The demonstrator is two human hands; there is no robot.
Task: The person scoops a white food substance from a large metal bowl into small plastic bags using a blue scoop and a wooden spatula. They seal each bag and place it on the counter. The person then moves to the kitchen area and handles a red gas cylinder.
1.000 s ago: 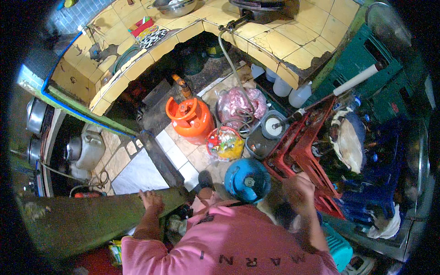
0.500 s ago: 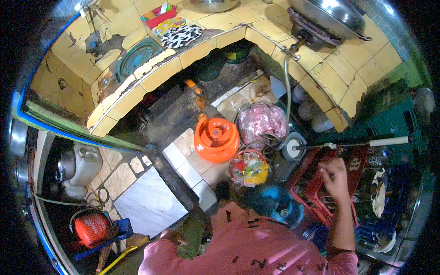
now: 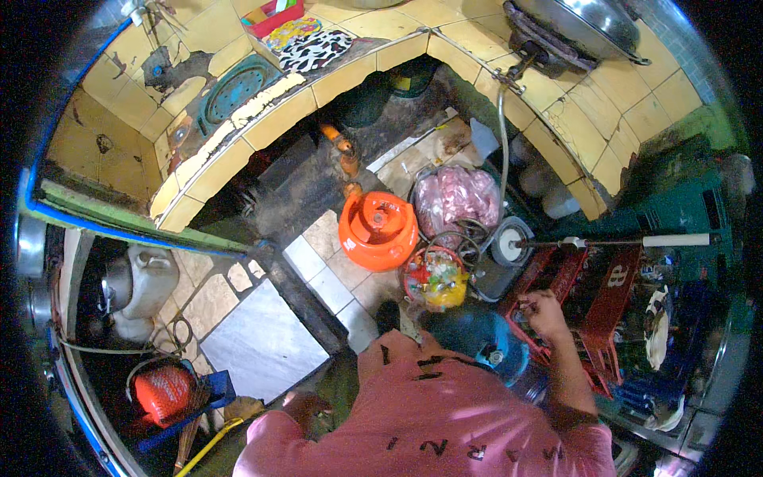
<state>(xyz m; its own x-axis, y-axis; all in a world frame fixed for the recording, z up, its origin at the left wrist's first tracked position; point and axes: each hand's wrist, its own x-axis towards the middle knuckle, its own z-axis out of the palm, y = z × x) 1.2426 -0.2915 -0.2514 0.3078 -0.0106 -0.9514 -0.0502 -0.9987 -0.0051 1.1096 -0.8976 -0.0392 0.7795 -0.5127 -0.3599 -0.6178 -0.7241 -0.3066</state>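
Note:
My right hand [image 3: 545, 315] is over the near left edge of a red plastic crate [image 3: 621, 290]. Its fingers are loosely curled and a little apart, with nothing visible in them. Low beside my body, my left hand [image 3: 310, 405] is partly shadowed; its finger shape is unclear. In front of me stands an orange gas cylinder [image 3: 377, 232]. To its right are a clear plastic bag [image 3: 459, 203] of pinkish contents and a small bin [image 3: 435, 278] full of colourful wrappers. A blue container [image 3: 509, 358] sits left of my right forearm.
A yellow-tiled counter [image 3: 278, 119] curves overhead of the floor items, with a large metal pan [image 3: 592, 28] on its right. A white-handled pole [image 3: 675, 239] reaches across the crates. A pale slab [image 3: 262, 342] lies at left, near a blue dustpan [image 3: 191, 409] and a red container [image 3: 163, 395].
My right hand has moved left and slightly down, with its fingers less tightly curled. My view has shifted slightly. The cylinder and bag stay in place on the floor.

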